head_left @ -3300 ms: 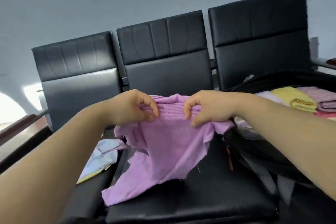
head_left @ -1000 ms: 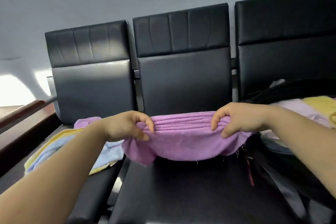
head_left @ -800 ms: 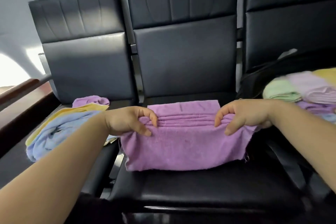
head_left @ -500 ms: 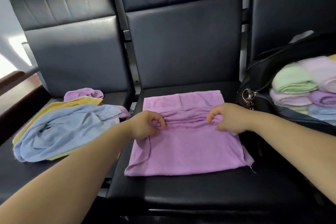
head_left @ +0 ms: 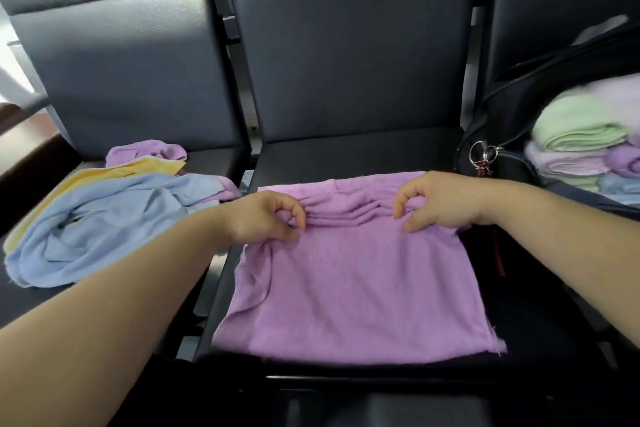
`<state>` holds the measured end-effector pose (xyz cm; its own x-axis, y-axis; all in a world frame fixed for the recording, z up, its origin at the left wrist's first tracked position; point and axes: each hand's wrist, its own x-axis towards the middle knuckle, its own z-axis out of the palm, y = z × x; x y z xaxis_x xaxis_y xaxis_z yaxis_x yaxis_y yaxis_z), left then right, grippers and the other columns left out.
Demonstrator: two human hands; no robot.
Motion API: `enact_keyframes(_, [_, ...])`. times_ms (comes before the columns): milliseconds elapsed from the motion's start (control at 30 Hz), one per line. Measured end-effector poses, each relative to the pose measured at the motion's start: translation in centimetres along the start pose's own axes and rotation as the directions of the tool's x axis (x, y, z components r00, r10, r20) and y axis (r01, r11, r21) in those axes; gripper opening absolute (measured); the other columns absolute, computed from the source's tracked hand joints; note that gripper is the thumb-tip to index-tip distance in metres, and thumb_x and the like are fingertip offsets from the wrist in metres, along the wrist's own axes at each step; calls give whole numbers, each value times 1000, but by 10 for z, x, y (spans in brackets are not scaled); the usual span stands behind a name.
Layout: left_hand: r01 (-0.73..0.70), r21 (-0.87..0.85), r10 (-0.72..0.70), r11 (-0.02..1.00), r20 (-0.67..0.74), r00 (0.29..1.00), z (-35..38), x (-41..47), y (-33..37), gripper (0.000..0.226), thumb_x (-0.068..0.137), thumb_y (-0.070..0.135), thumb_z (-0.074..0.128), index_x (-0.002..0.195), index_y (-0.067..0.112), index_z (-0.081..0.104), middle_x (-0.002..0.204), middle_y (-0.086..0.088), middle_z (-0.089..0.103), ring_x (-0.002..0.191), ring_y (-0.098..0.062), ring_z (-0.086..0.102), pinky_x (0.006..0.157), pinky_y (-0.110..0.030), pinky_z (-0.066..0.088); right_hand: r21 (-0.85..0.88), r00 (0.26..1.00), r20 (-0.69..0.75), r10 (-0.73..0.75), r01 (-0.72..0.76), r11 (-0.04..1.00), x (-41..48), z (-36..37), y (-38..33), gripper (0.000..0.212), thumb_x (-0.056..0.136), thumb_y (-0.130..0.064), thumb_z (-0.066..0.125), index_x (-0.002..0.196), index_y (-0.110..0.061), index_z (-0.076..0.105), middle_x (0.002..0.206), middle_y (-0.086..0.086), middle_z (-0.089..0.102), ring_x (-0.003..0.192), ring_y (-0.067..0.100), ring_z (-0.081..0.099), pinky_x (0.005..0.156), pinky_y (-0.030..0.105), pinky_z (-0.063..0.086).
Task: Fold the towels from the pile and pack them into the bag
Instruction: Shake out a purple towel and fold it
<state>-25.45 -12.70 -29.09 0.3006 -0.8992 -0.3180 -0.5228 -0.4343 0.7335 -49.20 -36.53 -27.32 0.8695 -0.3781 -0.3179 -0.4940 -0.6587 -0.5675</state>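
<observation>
Head view showed the purple towel [head_left: 356,288] spread on the middle seat [head_left: 346,156], its near edge at the seat's front edge and its far part gathered into pleats. The left hand [head_left: 263,218] and right hand [head_left: 440,203] each pinched that bunched ridge between curled fingers and thumb, near the towel's left and right edges. With the unfolded pile [head_left: 104,211] on the left seat and the bag [head_left: 512,107] of folded towels [head_left: 581,128] at the right, folding seemed in hand; next would likely be laying the pinched ridge over squarely, edges matched.
</observation>
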Motion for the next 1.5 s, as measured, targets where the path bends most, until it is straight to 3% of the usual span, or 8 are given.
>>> enact_keyframes(233, [93,-4,-93,996,64,994,18,-16,-6,23,85,-2,73,84,20,75,89,10,72,76,-7,62,72,-20,53,-95,992,123,17,-5,995,-7,21,13,18,82,-21,79,77,-37,74,61,-14,61,46,15,46,43,25,42])
enact_keyframes(367, [71,13,-72,997,244,967,22,-45,-10,16,85,2,77,94,16,76,91,11,69,85,-5,60,82,-21,48,-9,960,280,3,0,1000,-28,27,15,15,76,-28,84,84,-38,76,90,9,69,66,25,62,61,39,55])
enact_keyframes(467, [91,-20,-88,996,139,986,19,-53,-7,16,86,4,78,93,19,78,77,7,61,68,-9,55,62,-23,49,62,987,149,-55,46,997,-33,30,14,21,75,-26,86,85,-41,77,106,-7,70,102,22,67,95,45,54])
enact_keyframes(700, [69,-180,-89,981,-105,991,11,-47,-14,12,94,-3,66,98,6,73,59,-7,59,55,-24,45,49,-23,38,230,993,-108,-57,80,970,-23,31,20,29,73,-11,87,85,-35,77,99,-19,69,91,-8,62,81,18,44])
enact_keyframes(867, [105,-229,-160,968,-236,958,7,-41,-21,5,91,-1,70,96,-2,73,69,-2,64,56,-18,50,46,-19,43,239,978,-208,-10,61,969,-11,31,27,25,74,-20,88,90,-36,76,106,-13,71,100,13,67,90,32,55])
enact_keyframes(1233, [233,-239,-287,943,-226,931,3,-31,-36,12,92,-5,66,92,4,73,72,-7,64,49,-17,49,45,-22,42,197,946,-324,-28,96,976,6,33,30,20,91,-12,69,88,-30,78,89,-13,74,83,6,68,70,18,50])
enact_keyframes(1367, [203,-189,-264,961,-401,877,-6,-26,-45,11,87,7,77,83,17,76,78,-8,70,70,-23,57,69,-39,49,120,932,-360,-48,97,988,11,33,33,22,89,-11,71,87,-32,73,83,-12,72,77,3,66,64,15,43])
enact_keyframes(1500, [201,-67,-203,977,-554,807,-7,-20,-44,12,90,8,73,85,19,73,75,-2,70,64,-14,58,65,-27,49,99,910,-414,-25,72,992,16,32,36,15,90,-12,71,89,-27,75,85,-13,71,81,5,65,66,18,43])
